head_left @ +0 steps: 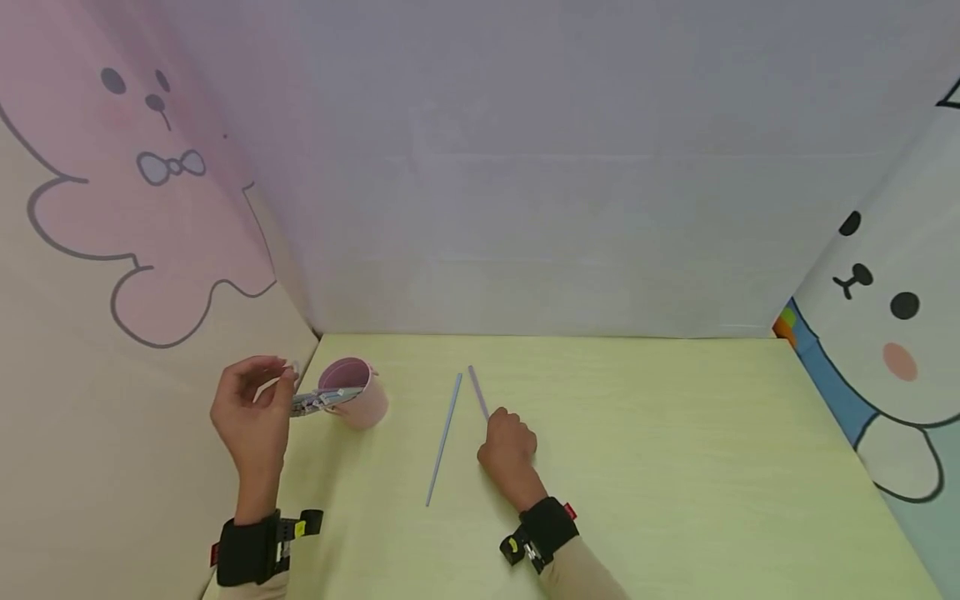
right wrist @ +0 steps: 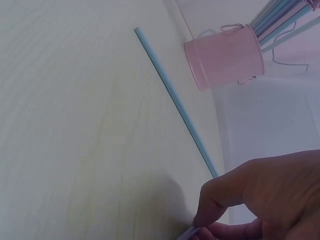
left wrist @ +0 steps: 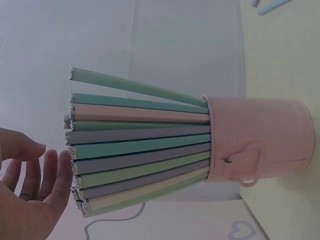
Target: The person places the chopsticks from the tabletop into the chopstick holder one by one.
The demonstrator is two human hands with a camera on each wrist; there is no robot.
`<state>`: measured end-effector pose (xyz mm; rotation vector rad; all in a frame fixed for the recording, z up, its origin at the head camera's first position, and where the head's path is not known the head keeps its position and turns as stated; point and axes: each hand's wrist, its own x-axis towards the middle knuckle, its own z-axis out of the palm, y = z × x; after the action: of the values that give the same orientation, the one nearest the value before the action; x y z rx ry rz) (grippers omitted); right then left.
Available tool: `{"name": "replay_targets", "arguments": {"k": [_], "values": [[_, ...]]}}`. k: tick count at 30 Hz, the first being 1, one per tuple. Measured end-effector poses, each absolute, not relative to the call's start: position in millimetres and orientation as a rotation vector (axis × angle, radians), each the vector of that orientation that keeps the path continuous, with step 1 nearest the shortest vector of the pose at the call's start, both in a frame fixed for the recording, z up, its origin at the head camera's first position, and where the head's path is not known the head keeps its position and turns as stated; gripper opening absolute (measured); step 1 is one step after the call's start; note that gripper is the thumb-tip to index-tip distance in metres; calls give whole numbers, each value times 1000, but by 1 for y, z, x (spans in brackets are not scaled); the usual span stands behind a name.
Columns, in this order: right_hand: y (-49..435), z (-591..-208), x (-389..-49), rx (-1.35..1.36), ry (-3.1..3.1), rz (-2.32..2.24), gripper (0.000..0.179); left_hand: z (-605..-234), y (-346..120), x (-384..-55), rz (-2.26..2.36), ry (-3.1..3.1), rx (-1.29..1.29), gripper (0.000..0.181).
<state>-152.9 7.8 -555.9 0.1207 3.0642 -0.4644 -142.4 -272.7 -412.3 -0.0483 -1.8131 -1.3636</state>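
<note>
A pink bucket (head_left: 365,404) stands at the left of the table, holding many pastel pencils (left wrist: 140,150) with silvery ends. Beside those ends is my left hand (head_left: 255,408), its fingers (left wrist: 60,175) loosely bent and the thumb apart from them. In the middle of the table, my right hand (head_left: 512,454) pinches a lilac pencil (head_left: 477,392) between thumb and fingers, near the tabletop. Only a short piece of this pencil shows in the right wrist view, at the fingertips. To its left, a light blue pencil (head_left: 444,440) lies on the table.
The pale yellow table (head_left: 675,458) meets a plain backdrop (head_left: 525,167) at its far edge. Cloth walls with cartoon animals stand at both sides, the left one (head_left: 172,275) close to my left hand. Small handles show on the bucket's side.
</note>
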Motion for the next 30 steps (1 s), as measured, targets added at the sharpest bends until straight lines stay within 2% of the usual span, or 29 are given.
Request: {"name": "replay_targets", "arguments": {"k": [14, 26, 30], "values": [[30, -542, -142, 95, 2979, -829, 16, -399, -228, -133, -1554, -1781, -225, 28], [30, -506, -126, -21, 3082, -1163, 29, -409, -187, -126, -1680, -1803, -460, 28], [28, -495, -122, -80, 3070, -1281, 30, -425, -179, -131, -1731, -1856, -459, 28]]}}
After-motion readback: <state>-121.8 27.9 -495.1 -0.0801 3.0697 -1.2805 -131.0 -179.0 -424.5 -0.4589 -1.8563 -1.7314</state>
